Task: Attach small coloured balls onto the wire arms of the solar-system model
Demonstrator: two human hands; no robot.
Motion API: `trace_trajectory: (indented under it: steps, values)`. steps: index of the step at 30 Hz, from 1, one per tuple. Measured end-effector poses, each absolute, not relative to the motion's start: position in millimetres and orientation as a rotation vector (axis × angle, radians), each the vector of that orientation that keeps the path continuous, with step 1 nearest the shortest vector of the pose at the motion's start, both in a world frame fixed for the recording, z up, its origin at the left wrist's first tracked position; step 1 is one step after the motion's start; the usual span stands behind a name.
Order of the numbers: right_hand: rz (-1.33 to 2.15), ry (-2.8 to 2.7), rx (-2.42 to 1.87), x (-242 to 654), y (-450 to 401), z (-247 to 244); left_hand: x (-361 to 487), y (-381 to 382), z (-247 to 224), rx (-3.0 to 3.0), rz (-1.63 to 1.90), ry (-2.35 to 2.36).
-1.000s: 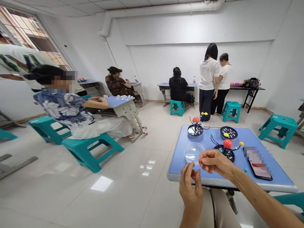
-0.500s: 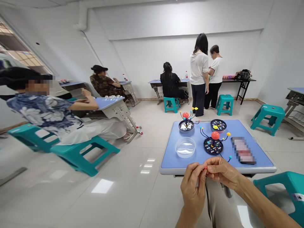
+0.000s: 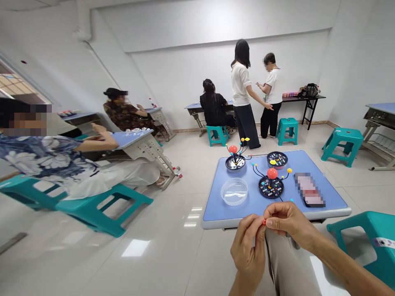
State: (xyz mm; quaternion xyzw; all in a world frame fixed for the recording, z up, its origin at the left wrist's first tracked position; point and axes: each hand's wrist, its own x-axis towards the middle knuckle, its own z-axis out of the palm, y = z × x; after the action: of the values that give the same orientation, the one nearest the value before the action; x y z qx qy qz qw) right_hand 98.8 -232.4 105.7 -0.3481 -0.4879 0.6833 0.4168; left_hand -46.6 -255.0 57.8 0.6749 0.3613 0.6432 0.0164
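Note:
A small red piece (image 3: pixel 264 222) is pinched between the fingertips of my left hand (image 3: pixel 249 242) and my right hand (image 3: pixel 286 220), just off the blue table's (image 3: pixel 212 205) near edge. Beyond my right hand stands a planet model (image 3: pixel 272 174) with a red ball and coloured beads on curved arms over a round black base. A similar model (image 3: pixel 233 150) stands farther back on the left. Behind them lies a round black dish (image 3: pixel 277 159). The clear round dish (image 3: pixel 234 192) rests at the table's left side.
A blurred phone-like object (image 3: pixel 309 190) lies on the table's right. Green stools (image 3: pixel 382 242) stand at right and left. A seated person (image 3: pixel 49 160) works at a desk on the left; two people stand by the far wall.
The view has shifted slightly right. Both hands still pinch the red piece near the table edge. The standing person with long hair has turned and stretched out an arm.

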Motion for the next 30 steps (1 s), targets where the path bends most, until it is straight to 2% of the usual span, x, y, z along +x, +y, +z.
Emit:
trace_trajectory:
  steps: [8,19,23,30]
  values:
    - [1.737,-1.154,-0.874,100,-236,102,-39,-251,50,1.983,2.035,1.102]
    - [1.735,-1.234,-1.001,121,-227,111,-20,-245,50,2.142,2.048,1.101]
    - [1.530,-1.278,-1.129,147,-207,118,-5,-233,41,1.946,2.004,1.106]
    - [1.271,-1.321,-1.326,186,-162,113,5,-193,12,1.681,1.648,1.308]
